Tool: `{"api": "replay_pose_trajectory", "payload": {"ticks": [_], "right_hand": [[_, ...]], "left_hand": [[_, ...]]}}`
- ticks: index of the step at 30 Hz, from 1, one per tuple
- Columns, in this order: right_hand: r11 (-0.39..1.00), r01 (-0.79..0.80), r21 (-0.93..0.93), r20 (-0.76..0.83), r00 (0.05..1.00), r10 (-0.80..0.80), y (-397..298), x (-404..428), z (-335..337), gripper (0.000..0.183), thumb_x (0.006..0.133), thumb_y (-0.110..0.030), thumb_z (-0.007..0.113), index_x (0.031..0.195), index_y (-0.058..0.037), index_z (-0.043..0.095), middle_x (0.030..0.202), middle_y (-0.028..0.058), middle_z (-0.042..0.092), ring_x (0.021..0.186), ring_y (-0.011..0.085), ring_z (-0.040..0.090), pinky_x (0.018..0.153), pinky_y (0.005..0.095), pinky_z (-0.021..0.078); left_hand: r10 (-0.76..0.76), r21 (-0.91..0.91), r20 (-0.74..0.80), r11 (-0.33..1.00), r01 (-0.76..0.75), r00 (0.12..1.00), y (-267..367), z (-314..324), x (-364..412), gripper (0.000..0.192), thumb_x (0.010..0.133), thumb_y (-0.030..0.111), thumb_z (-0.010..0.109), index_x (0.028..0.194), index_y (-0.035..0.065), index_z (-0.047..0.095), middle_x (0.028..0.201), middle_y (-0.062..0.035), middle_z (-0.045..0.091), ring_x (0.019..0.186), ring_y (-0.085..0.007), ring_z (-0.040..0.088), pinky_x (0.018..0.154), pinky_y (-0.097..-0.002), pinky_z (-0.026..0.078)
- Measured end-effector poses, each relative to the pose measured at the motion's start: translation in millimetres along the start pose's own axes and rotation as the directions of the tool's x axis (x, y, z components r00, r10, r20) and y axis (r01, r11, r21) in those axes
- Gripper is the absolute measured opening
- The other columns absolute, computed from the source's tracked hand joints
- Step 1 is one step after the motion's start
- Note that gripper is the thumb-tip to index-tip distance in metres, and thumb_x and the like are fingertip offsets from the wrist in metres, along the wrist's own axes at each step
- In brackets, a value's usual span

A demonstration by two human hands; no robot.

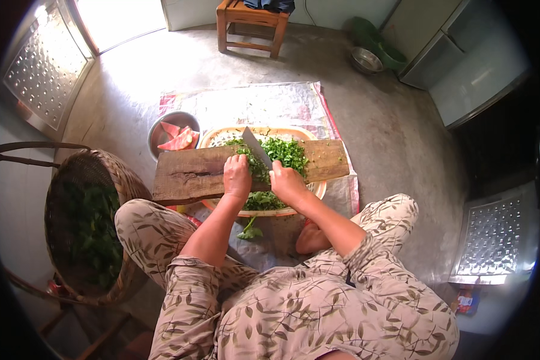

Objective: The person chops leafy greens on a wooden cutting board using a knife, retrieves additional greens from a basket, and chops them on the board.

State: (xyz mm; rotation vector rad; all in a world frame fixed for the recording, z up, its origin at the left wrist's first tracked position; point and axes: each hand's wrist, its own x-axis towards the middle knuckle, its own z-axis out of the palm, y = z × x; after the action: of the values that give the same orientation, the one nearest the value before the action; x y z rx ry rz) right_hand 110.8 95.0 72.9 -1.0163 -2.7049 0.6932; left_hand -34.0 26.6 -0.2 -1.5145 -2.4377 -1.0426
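A wooden board [189, 173] lies across an oval plastic basket [317, 191] in front of me. My right hand [289, 182] grips a knife [256, 146], whose blade points up and to the left between two heaps of greens. The chopped leafy greens [285, 153] are piled on the board right of the blade. My left hand [237, 175] presses with bent fingers on uncut greens [255, 166] left of the blade. More greens [264, 201] lie in the basket below the board, and a loose leaf [250, 231] rests below its rim.
At the left stands a woven basket [126, 180] holding leafy greens. A metal bowl [153, 135] with watermelon pieces [180, 138] sits beyond the board's left end. Plastic sheeting [337, 148] lies underneath. Farther off are a wooden stool [252, 18] and a metal basin [366, 60].
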Motion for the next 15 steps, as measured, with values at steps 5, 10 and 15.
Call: {"api": "replay_pose_trajectory", "payload": {"ticks": [5, 10, 15], "right_hand": [[0.994, -0.073, -0.087, -0.108, 0.992, 0.064, 14, -8, -42, 0.016, 0.091, -0.013, 0.049, 0.095, 0.0012, 0.044, 0.06, 0.0246, 0.059, 0.06, 0.0438, 0.062, 0.057, 0.0535, 0.05], [0.987, -0.079, -0.139, -0.015, 0.997, 0.078, 23, -15, -36, 0.015, 0.091, -0.013, 0.05, 0.093, 0.0013, 0.045, 0.064, 0.0265, 0.06, 0.065, 0.0443, 0.063, 0.061, 0.0544, 0.0506], [0.999, -0.025, -0.029, -0.003, 1.0, 0.025, 11, -22, -40, 0.017, 0.092, -0.015, 0.049, 0.094, 0.0011, 0.045, 0.065, 0.0276, 0.06, 0.066, 0.0466, 0.062, 0.063, 0.0552, 0.0501]], "left_hand": [[-0.112, -0.268, -0.049, 0.959, 0.095, 0.993, 21, -13, 16, 0.014, 0.082, 0.006, 0.062, 0.096, 0.0058, 0.059, 0.091, -0.0138, 0.064, 0.091, -0.0322, 0.061, 0.081, -0.0422, 0.048], [-0.061, -0.398, -0.006, 0.916, 0.054, 0.998, 36, -11, 22, 0.014, 0.084, 0.009, 0.063, 0.097, 0.0056, 0.061, 0.09, -0.0129, 0.065, 0.086, -0.0333, 0.062, 0.077, -0.0417, 0.05], [-0.004, -0.228, 0.018, 0.974, 0.008, 1.0, 29, -6, 18, 0.007, 0.082, 0.012, 0.066, 0.088, 0.0074, 0.068, 0.089, -0.0109, 0.064, 0.087, -0.0312, 0.061, 0.077, -0.0403, 0.05]]}}
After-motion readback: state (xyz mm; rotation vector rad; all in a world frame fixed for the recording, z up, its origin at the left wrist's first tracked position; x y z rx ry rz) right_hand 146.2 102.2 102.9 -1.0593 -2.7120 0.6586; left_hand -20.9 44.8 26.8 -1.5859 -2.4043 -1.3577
